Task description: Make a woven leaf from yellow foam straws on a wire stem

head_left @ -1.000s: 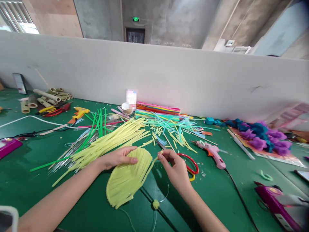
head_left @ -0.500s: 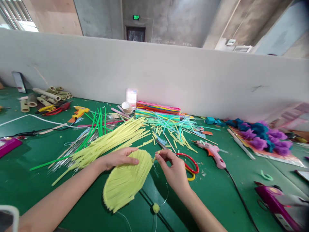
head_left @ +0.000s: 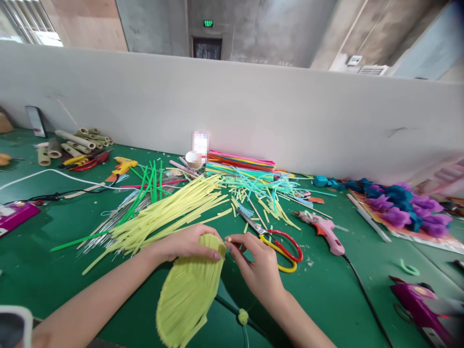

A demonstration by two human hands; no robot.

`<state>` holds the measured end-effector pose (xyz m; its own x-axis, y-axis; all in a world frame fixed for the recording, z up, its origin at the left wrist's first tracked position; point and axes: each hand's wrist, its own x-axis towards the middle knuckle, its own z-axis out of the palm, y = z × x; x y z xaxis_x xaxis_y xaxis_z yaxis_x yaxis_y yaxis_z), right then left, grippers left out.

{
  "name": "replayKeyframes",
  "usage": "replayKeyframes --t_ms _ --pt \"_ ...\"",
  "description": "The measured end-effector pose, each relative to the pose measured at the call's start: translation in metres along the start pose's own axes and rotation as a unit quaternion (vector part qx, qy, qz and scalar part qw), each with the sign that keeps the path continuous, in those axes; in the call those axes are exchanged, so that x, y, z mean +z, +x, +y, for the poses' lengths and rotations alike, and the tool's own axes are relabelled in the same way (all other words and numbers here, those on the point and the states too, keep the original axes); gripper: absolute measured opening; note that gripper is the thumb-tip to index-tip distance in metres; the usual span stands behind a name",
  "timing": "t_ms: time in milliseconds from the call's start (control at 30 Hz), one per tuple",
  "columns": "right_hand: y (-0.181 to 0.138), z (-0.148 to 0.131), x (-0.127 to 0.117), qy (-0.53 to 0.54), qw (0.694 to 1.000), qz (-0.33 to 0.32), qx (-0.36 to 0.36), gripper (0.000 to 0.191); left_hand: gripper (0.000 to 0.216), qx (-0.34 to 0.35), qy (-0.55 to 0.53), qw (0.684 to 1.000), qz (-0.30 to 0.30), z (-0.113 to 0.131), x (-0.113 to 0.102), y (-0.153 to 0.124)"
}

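A flat oval piece made of yellow-green pipe cleaners laid side by side (head_left: 190, 290) hangs from my left hand (head_left: 195, 244), gripped near its top with the thumb across the front. Close to its upper right edge, my right hand (head_left: 252, 256) is closed in a pinch on the tip of a yellow-green pipe cleaner (head_left: 228, 239); only that small end shows. Below the right hand, a small yellow-green ball (head_left: 242, 316) is attached to a thin clear strand. Scissors with red and yellow handles (head_left: 282, 246) lie just beyond my right hand.
Loose yellow pipe cleaners (head_left: 170, 208) spread beyond my left hand, with green ones (head_left: 152, 181) beside them. A pink glue gun (head_left: 326, 232) lies to the right, a yellow one (head_left: 123, 166) at left. Purple and teal flowers (head_left: 402, 208) sit far right; bamboo pieces (head_left: 79, 140) far left.
The oval piece has turned to hang more upright and sits slightly lower. My right hand has moved a little left, and the scissors show more fully. The view has shifted slightly.
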<state>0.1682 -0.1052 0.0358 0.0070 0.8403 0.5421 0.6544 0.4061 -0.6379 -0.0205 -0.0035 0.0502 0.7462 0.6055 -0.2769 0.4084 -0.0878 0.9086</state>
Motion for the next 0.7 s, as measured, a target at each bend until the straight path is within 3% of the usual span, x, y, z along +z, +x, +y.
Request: replayKeyframes --t_ms 133,333,700 --pt "-0.001 0.001 0.002 0.004 1.000 -0.008 -0.010 0.010 0.045 -0.043 -0.039 0.998 0.024 -0.001 0.008 0.002" --pt "-0.005 0.002 0.006 0.014 0.999 -0.016 -0.026 0.012 0.036 -0.056 -0.138 0.989 0.005 -0.005 0.013 0.005" --pt "-0.006 -0.007 0.005 -0.020 0.983 -0.020 -0.182 0.024 0.033 -0.069 -0.174 0.982 0.026 -0.012 0.012 0.005"
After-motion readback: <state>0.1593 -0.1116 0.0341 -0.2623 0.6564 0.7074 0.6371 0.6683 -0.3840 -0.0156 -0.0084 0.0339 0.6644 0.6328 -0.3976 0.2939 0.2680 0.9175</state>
